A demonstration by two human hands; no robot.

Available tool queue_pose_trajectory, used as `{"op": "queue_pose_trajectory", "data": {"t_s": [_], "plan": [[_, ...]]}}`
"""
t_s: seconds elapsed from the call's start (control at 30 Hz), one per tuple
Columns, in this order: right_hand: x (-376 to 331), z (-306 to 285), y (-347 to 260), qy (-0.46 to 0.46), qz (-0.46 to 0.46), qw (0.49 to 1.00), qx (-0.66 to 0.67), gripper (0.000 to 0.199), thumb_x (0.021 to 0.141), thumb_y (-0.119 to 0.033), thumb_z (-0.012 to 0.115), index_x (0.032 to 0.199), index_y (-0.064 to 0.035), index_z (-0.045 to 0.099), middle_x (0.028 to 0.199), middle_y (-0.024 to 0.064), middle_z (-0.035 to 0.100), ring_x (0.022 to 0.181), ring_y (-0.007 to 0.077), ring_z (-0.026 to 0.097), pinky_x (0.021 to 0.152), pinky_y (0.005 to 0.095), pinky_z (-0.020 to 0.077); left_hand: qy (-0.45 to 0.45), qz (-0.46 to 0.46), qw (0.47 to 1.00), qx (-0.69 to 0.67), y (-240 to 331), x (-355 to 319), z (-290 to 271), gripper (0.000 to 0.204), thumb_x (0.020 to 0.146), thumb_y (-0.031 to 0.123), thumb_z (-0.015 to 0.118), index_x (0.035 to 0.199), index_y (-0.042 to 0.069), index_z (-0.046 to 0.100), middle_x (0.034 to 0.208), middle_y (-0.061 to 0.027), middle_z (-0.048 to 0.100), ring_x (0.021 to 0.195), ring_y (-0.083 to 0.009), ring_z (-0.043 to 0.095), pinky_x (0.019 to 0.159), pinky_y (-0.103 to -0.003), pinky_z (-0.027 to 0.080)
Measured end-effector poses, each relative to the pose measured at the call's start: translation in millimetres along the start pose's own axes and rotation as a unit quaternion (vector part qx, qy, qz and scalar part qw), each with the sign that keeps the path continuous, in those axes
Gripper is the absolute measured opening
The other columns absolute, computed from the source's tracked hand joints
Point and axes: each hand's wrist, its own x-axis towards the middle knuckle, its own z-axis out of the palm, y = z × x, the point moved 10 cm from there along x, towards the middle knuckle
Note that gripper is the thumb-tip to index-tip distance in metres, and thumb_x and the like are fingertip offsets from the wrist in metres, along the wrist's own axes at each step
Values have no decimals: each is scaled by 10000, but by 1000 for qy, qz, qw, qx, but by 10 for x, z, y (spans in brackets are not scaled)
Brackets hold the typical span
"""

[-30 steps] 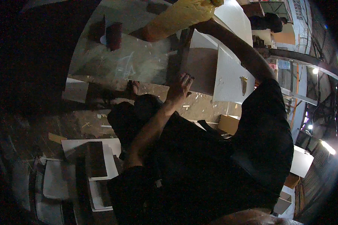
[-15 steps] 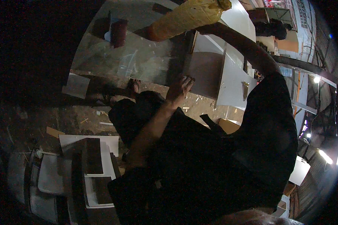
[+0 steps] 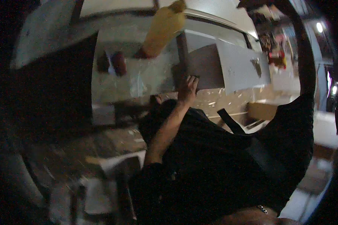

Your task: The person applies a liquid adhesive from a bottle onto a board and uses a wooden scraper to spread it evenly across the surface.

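Observation:
My left hand [image 3: 190, 89] reaches to the near edge of a dark brown board [image 3: 205, 67]. Its fingers are curled, and a small dark spot shows at the fingertips; I cannot make out what they hold, if anything. Up at the top edge, my right hand [image 3: 249, 3] is dark, blurred and partly cut off, so its fingers cannot be read. A large yellowish bottle-shaped container [image 3: 162, 32] with a reddish-brown end is on the dusty worktop [image 3: 154, 71]. Left of it sits a dark red piece [image 3: 119, 63] with something pale beside it.
Right of the brown board is a pale grey panel [image 3: 242, 67] with a metal-looking fitting. A cardboard box [image 3: 263, 111] lies low on the right. Scraps litter the floor [image 3: 210, 100]. Blurred pale and dark boards [image 3: 97, 195] are stacked at lower left.
The whole view has shifted and blurred. My right arm has moved from beside the yellowish container out to the right and up. My left hand remains by the brown board.

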Motion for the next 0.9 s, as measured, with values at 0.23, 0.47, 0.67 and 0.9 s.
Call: {"op": "queue_pose_trajectory", "data": {"t_s": [0.23, 0.47, 0.67, 0.9], "plan": [[-3005, 362, 1709, 273, 311, 829, 377, 233, 885, -198, 707, 1079, -69, 685, 1114, 49, 694, 1024, 180, 672, 908, 352, 545, -77, 75, 994, 7, 557, 49, -61, 553, 813, 258, 774, 1275, 15, 593, 1235, -178, 643, 1191, -363, 578, 1029, -471, 445], [-5156, 1203, 2608, 548, 296, 498, 603, 252, 882, -185, 715, 1092, -49, 685, 1131, 54, 699, 1029, 173, 676, 907, 345, 556, -462, -49, 859, -214, 1040, -604, 850, 427, 912, 318, 731, 1243, 60, 652, 1056, -101, 720, 1002, -225, 680, 900, -359, 521], [-5469, 1473, 3227, 622, 191, 319, 689, 301, 901, -209, 698, 1147, -43, 648, 1005, 70, 677, 937, 218, 683, 882, 529, 561, -577, -116, 784, -198, 2012, -499, 1750, 343, 934, 276, 721, 1196, 59, 685, 1091, -86, 714, 1024, -183, 669, 917, -328, 515], [-5647, 1059, 3692, 577, 218, 432, 658, 551, 880, -193, 760, 1334, -9, 510, 1137, 75, 654, 1073, 242, 654, 954, 435, 550, -422, -58, 887, -178, 2327, 438, 3048, 288, 928, 238, 714, 1141, 44, 698, 957, -53, 698, 873, -156, 652, 778, -312, 531]]}}
